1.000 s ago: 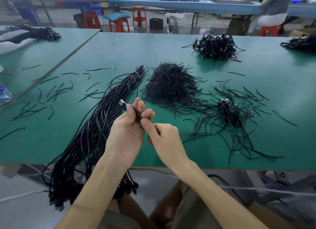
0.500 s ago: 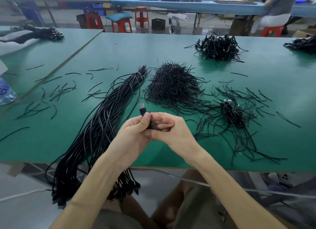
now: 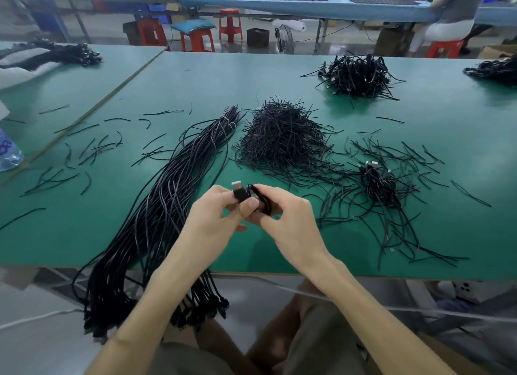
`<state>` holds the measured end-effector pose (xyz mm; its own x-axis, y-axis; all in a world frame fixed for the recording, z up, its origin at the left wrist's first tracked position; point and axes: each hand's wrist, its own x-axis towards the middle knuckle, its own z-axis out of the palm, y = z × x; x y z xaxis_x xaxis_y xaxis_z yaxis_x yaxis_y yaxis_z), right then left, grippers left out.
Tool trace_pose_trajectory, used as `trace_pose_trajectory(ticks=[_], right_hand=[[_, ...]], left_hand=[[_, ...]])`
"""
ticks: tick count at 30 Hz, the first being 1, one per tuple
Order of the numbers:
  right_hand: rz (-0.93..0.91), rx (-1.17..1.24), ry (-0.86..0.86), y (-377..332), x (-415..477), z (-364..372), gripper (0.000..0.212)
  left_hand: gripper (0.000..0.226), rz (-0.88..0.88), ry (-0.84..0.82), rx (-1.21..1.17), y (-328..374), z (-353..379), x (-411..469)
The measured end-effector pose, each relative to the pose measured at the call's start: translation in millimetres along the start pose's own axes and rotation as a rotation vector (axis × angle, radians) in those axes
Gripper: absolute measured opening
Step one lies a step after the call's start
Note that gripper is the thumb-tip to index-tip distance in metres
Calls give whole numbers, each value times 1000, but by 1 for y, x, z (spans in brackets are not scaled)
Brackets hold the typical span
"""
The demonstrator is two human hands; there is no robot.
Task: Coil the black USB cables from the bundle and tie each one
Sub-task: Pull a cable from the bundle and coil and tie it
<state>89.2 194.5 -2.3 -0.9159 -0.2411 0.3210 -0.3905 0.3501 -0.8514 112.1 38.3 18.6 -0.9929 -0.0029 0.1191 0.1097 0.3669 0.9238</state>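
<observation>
L hand (image 3: 215, 218) pinches the USB-A plug (image 3: 237, 186), thumb over its black body, metal tip poking up-left. R hand (image 3: 293, 220), fingers curled, grips the loops of the same black USB cable (image 3: 262, 200). Both hands are clamped on it, touching, above the near edge of the green table (image 3: 447, 151).

Change vs 1 s ago: the plug was then held in L hand with no loops showing. Now a small coil sits between the hands, so coiling looks nearly done and tying comes next. Can't tell if a tie is in hand yet.

Uncoiled bundle (image 3: 156, 206) lies just left of grip. Twist-tie heap (image 3: 282, 139) is beyond it, and a few done coils (image 3: 377, 184) are to the right.
</observation>
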Motion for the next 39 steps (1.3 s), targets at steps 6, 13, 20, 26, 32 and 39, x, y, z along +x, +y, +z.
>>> trace_pose_trajectory(ticks=[6,13,20,26,32,39], right_hand=[[18,-72,-133,6,-4,-3,27],[-190,-413,-238,9,-7,-5,38],[-254,-541,-263,15,-4,-5,25],[-230,-683,-234,22,-3,0,36],[-178,-821,-202,21,7,-5,26],[-357,-953,-344,16,19,-11,26]], left_hand=[[24,-96,45,13,-9,-11,9],[31,-101,-129,223,-15,-18,15],[40,-48,-436,668,-17,-18,20],[47,104,-294,770,-25,-11,17],[37,114,-258,643,-26,-12,23],[36,-57,-571,504,-18,-21,39]])
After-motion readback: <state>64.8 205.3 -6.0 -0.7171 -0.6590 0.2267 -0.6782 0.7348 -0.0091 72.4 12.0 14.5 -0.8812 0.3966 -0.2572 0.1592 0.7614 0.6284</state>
